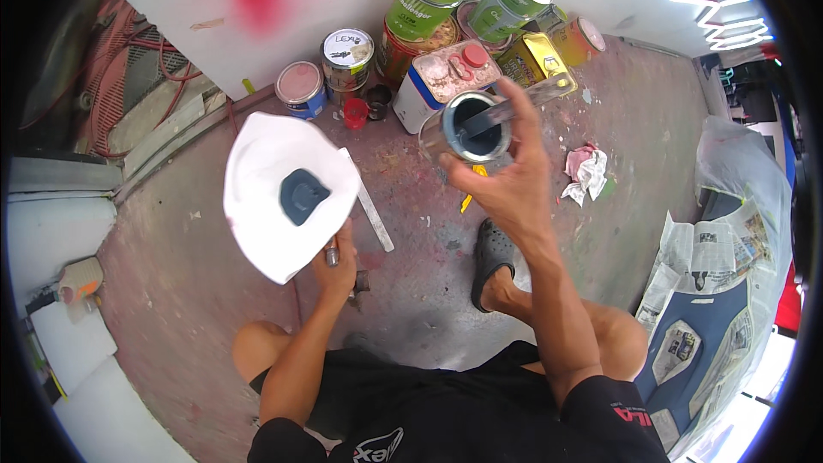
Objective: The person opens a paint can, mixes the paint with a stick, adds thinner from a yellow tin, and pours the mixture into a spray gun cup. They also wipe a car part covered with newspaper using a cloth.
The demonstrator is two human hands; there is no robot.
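Observation:
My left hand (336, 267) is closed around a metal-handled tool (332, 254), probably a spray gun, mostly hidden under a white paper cone strainer (257, 163). Dark blue-grey paint (303, 195) lies in the bottom of the strainer. In my right hand (507, 173) is a small round paint can (435, 130), gripped between thumb and fingers and tilted toward the strainer. The same blue-grey paint fills part of the can. A flat stirring stick (519, 106) rests in it and sticks out past the rim, under my fingers.
Several paint and solvent tins, among them a green can (420, 9), a white rectangular tin (420, 107) and a blue can (302, 94), stand along the wall. A red cup (354, 112), a flat metal strip (369, 206) and crumpled paper (587, 173) are on the floor. Newspaper-masked panels (707, 249) stand right.

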